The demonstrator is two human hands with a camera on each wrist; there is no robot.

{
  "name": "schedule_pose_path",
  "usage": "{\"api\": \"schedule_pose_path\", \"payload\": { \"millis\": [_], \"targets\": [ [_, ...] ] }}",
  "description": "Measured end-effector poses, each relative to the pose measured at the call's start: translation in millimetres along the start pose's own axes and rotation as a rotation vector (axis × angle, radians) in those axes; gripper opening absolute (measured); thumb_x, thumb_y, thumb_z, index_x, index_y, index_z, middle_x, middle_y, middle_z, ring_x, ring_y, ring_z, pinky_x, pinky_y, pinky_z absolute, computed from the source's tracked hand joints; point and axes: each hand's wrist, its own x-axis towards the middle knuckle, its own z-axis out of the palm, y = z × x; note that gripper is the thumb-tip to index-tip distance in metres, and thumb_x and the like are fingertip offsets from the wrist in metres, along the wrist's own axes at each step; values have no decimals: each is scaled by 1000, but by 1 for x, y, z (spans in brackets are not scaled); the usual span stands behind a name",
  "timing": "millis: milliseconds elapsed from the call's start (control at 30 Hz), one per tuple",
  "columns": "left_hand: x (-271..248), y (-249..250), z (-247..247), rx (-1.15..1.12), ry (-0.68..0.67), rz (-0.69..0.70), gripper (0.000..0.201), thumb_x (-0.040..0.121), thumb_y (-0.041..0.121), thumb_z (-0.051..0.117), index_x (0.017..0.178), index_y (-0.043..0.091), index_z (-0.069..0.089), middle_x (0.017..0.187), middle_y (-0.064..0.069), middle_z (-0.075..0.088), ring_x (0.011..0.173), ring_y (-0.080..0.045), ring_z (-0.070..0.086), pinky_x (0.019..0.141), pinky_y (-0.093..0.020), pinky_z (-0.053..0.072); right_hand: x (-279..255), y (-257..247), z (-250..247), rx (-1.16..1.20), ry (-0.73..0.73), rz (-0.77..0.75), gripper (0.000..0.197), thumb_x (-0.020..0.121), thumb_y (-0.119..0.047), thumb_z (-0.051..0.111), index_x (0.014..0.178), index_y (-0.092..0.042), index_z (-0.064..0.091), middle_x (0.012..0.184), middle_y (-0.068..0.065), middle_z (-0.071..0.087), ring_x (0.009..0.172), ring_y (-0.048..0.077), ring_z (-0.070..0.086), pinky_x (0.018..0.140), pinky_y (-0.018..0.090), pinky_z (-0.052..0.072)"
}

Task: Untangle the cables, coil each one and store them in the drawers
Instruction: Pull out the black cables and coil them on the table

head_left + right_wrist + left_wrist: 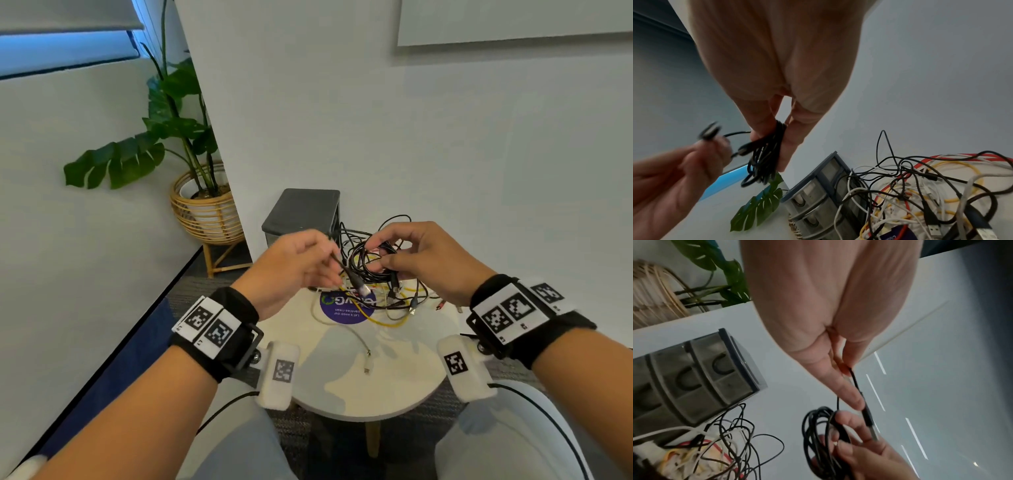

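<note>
Far left, a potted plant [191, 144] in a rattan stand, not part of the job. My left hand [291, 270] pinches the free end of a black cable [373, 260] just behind its USB plug [361, 287], fingers curled on the cord, held up over the round table [359, 377]. The plug looks blurred in the right wrist view, so I can't say more on it. Behind, against the wall, the grey drawer unit [301, 212] stands with all the drawers I can see closed. My right hand [424, 260] grips the bundled loops of that same black cable, thumb and fingers wrapped round the coil, above the table and just beside my left hand.

Under and right of my hands the tangled pile [394, 301] lies on the table: yellow, white, red and black leads, knotted together, touching the drawer unit's front. One white cable [356, 339] trails loose toward the near edge.

Progress, my read: early. First cable nearly coiled, only the tail left to wrap. Nothing visibly stored; drawer contents can't be made out. Rest of the pile still needs separating, coiling, stowing.
</note>
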Motion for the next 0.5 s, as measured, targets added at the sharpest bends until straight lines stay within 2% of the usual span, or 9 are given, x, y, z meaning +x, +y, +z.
{"api": "schedule_pose_path", "payload": {
  "millis": [100, 167, 233, 300, 367, 433, 500],
  "targets": [
    [3, 10, 10, -179, 123, 61, 18, 107, 14, 48, 104, 2, 61, 93, -17, 74, 89, -27, 76, 74, -24, 61, -4, -5, 4, -39, -18, -20, 23, 89, 0, 71, 105, -17, 74, 97, 7, 76, 91, 27, 76, 70, 27, 58],
    [4, 11, 17, -173, 163, 94, 17, 106, 13, 50, 108, -1, 60, 95, -18, 75, 92, -28, 77, 75, -23, 61, -6, -8, 8, -27, -19, -20, 23, 90, 1, 70, 105, -16, 73, 100, 8, 75, 92, 25, 76, 65, 20, 55],
    [5, 9, 22, -111, 184, 118, 17, 104, 10, 55, 111, -5, 60, 97, -19, 76, 92, -26, 77, 77, -22, 60, -6, -9, 8, -19, -22, -21, 23, 89, 0, 71, 104, -17, 72, 104, 9, 74, 94, 26, 76, 66, 22, 55],
    [6, 7, 23, 28, 210, 145, 15, 101, 8, 60, 110, -4, 62, 95, -19, 76, 88, -24, 77, 75, -22, 61, -7, -6, 6, -16, -18, -33, 25, 92, 3, 66, 104, -18, 72, 104, 9, 70, 90, 21, 75, 69, 28, 57],
    [6, 7, 21, 242, 233, 190, 10, 100, 9, 62, 105, 1, 65, 88, -15, 75, 79, -19, 77, 68, -21, 59, -7, -6, 3, -21, 3, -34, 28, 95, 6, 62, 105, -18, 72, 99, 6, 63, 79, 12, 70, 67, 23, 54],
    [7, 9, 20, 451, 261, 262, 8, 101, 11, 62, 101, 4, 65, 82, -7, 74, 71, -11, 74, 65, -19, 58, -7, -6, 2, -37, 14, -41, 28, 95, 4, 62, 104, -20, 73, 97, 6, 59, 74, 11, 67, 66, 22, 53],
    [9, 13, 21, 619, 292, 338, 8, 101, 13, 62, 99, 6, 65, 78, -1, 72, 67, -4, 72, 65, -20, 59, -5, -5, 2, -46, 13, -49, 30, 95, 3, 63, 102, -24, 73, 97, 5, 59, 77, 15, 67, 72, 35, 59]
  ]
}}
